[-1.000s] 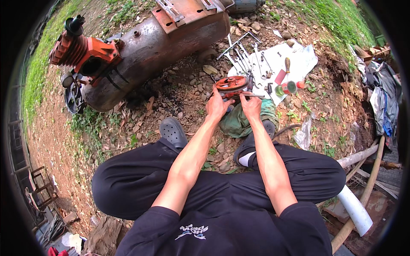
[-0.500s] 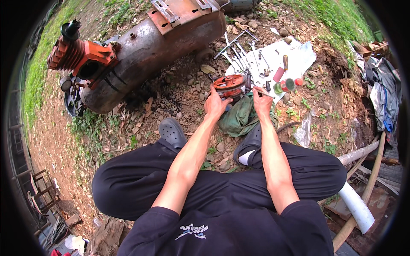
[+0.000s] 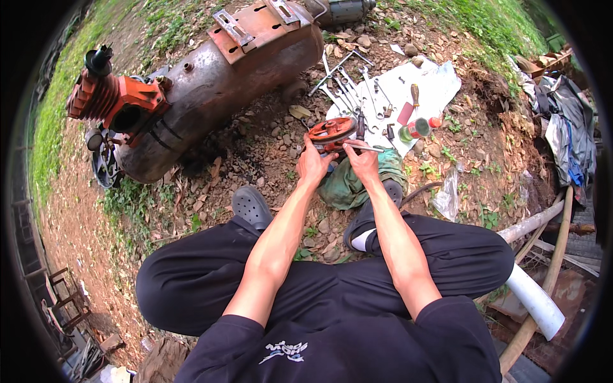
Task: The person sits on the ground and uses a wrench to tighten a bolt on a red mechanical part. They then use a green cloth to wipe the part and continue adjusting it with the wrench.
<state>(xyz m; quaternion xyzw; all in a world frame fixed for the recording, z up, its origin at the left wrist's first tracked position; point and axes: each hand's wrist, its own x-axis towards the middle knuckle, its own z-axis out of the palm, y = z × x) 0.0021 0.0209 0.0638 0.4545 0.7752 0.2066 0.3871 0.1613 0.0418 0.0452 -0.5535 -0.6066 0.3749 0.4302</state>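
Observation:
My left hand (image 3: pixel 313 165) grips the near left rim of an orange pulley wheel (image 3: pixel 332 129), fingers curled under it. My right hand (image 3: pixel 363 165) pinches a slim silver rod-like tool (image 3: pixel 365 148), which lies level beside the wheel's lower right side. Whether the tool's tip touches the orange part is hidden by my fingers. Beneath both hands, a crumpled green cloth (image 3: pixel 348 186) rests by my right shoe. Just past the wheel, several wrenches (image 3: pixel 350 91) lie on a white sheet (image 3: pixel 440 83), along with a screwdriver (image 3: pixel 415 96) and a green-and-red container (image 3: pixel 416 129).
A rusty compressor tank (image 3: pixel 211 89) stands at the far left, with an orange pump head (image 3: pixel 121 99) on its end. Clear plastic (image 3: pixel 448 195) lies on the soil to the right. Wooden poles (image 3: pixel 555 255) and a white pipe (image 3: pixel 535 303) are at the right edge.
My right hand has come left with the silver tool, closer to the pulley wheel. My left hand still grips the wheel. The whole view has shifted slightly.

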